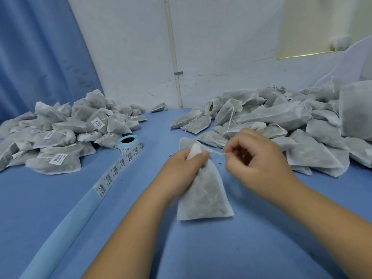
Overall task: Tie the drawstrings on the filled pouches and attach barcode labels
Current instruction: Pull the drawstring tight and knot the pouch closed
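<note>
Left hand (186, 168) grips the gathered neck of the pouch (203, 196); right hand (259, 158) pinches the drawstring (217, 153) just right of that grip. Pouch bottom edge rests on the table (251, 238) below the grip. Label roll (128, 144) lies left; left pile (60, 137) and right pile (291, 127) flank the hands

Bare left hand (182, 170) and right hand (259, 158), forearms bare too.
</note>
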### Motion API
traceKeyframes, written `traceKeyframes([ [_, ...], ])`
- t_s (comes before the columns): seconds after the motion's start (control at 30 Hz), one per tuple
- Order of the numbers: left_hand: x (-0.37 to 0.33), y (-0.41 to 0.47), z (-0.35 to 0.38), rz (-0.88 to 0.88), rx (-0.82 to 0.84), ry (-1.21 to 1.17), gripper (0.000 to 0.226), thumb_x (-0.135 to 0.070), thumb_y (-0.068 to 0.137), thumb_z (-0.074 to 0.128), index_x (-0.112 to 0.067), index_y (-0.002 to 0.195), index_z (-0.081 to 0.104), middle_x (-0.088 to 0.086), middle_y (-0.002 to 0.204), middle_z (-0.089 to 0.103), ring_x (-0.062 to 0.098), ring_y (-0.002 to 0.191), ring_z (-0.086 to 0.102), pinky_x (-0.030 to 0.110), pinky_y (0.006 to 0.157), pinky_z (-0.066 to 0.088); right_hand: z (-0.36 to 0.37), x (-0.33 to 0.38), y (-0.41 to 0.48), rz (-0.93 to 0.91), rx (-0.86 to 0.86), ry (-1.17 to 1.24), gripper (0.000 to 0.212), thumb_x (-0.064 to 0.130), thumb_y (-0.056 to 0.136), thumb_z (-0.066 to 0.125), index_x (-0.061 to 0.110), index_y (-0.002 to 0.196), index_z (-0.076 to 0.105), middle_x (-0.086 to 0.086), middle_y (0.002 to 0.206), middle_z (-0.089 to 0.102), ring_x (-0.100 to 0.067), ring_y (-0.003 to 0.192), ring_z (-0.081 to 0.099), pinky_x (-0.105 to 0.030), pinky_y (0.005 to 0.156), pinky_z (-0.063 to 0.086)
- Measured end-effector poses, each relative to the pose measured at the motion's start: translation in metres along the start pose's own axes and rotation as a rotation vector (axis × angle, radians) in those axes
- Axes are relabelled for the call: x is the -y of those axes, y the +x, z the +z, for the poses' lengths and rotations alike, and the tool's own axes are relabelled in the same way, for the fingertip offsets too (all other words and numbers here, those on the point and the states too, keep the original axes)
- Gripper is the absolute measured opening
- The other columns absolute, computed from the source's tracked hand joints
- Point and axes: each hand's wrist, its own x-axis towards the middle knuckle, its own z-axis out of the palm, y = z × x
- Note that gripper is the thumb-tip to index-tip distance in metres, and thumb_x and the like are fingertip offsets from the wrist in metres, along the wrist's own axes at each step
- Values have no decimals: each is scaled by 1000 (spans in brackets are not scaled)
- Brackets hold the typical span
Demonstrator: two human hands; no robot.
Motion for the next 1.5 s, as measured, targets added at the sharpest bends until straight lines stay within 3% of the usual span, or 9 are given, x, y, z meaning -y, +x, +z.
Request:
traceKeyframes([
  [0.17, -3, -2, 5, -66, 0, -19, 43, -59, 79, 51, -31, 110, 62, -1, 115, 69, 20, 107, 65, 45, 100, 50, 4, 4, -9, -186, 158, -247, 2, 16, 76, 61, 14, 75, 63, 5, 77, 54, -15, 61, 53, -36, 56, 47],
  [0.33, -10, -8, 6, -148, 35, -108, 18, -36, 74, 48, -20, 80, 54, 2, 79, 55, 22, 77, 53, 38, 78, 44, 5, 3, -11, -290, 211, -312, 1, 15, 75, 65, 15, 75, 66, 5, 77, 56, -15, 62, 55, -35, 51, 49],
  [0.67, -13, -12, 2, -226, 149, -372, 41, -30, 61, 47, -12, 97, 54, 14, 92, 54, 27, 88, 53, 40, 86, 40, 6, 9, -14, -292, 221, -279, 6, 20, 76, 62, 17, 77, 67, 5, 78, 58, -18, 64, 60, -38, 49, 50],
  [0.8, -13, -12, -1, -220, 137, -307, 15, -11, 76, 48, -5, 85, 57, 13, 78, 59, 26, 74, 58, 36, 74, 48, 5, 9, -15, -274, 188, -279, 8, 21, 76, 62, 16, 77, 68, 3, 78, 60, -19, 63, 60, -38, 48, 50],
  [1.0, -13, -11, 3, -92, 22, -219, 27, -8, 91, 57, -16, 71, 73, 10, 76, 67, 22, 73, 64, 32, 69, 52, 4, 6, -13, -307, 187, -294, 3, 16, 74, 66, 14, 76, 67, -1, 76, 60, -24, 61, 58, -40, 46, 48],
  [1.07, -14, -11, 5, -95, -6, -257, 13, -11, 91, 57, -5, 88, 69, 16, 85, 62, 26, 81, 60, 39, 78, 48, 3, 5, -12, -318, 183, -309, 3, 15, 74, 66, 13, 76, 67, -2, 75, 59, -25, 62, 59, -40, 46, 48],
  [1.17, -16, -12, 9, -103, -49, -288, 26, -13, 92, 55, 8, 106, 62, 20, 90, 63, 27, 86, 60, 43, 83, 48, 3, 2, -12, -337, 191, -353, 5, 15, 76, 65, 11, 75, 67, -4, 74, 59, -27, 62, 59, -41, 45, 48],
  [1.37, -21, -16, 7, -134, 18, -370, 34, -9, 95, 47, 15, 119, 54, 17, 101, 56, 31, 97, 57, 46, 94, 46, 4, -2, -11, -344, 254, -457, 8, 17, 78, 64, 11, 73, 68, -4, 74, 60, -27, 63, 59, -39, 44, 48],
  [1.5, -28, -23, 1, -155, 150, -397, 42, -8, 96, 43, 16, 130, 50, 36, 126, 57, 45, 118, 58, 54, 111, 39, 3, -6, -10, -283, 295, -441, 21, 25, 83, 53, 16, 82, 71, 0, 81, 60, -23, 70, 59, -35, 53, 48],
])
